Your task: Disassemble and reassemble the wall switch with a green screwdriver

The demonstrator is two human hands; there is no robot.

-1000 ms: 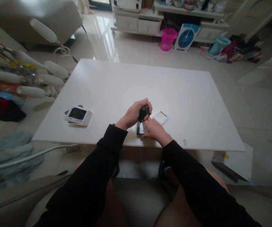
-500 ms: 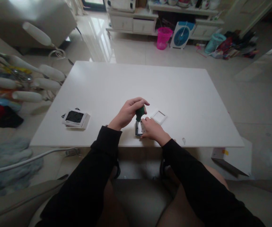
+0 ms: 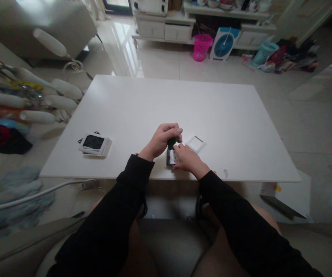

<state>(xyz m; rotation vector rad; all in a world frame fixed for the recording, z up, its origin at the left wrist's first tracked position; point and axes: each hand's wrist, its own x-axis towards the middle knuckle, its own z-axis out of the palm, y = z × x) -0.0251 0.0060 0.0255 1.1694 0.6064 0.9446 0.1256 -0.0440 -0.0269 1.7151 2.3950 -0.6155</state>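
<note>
My left hand is closed around the dark green handle of a screwdriver, held upright over a wall socket. The screwdriver's tip is too small to make out. With its fingers across the top and side, my right hand grips the socket on the white table near its front edge. Part of the socket, white with a grey edge, is covered by that hand. Just behind my right hand lies a white square frame, flat on the table.
At the table's left lies a stack of white plates with a black-backed piece on top. A small clear packet rests near the front edge, right of my hands. Beyond stand a pink basket and a blue fan.
My left hand's fingers have curled more tightly around the screwdriver handle, and the hand has turned. My right hand stays on the socket. The whole view has shifted slightly.
</note>
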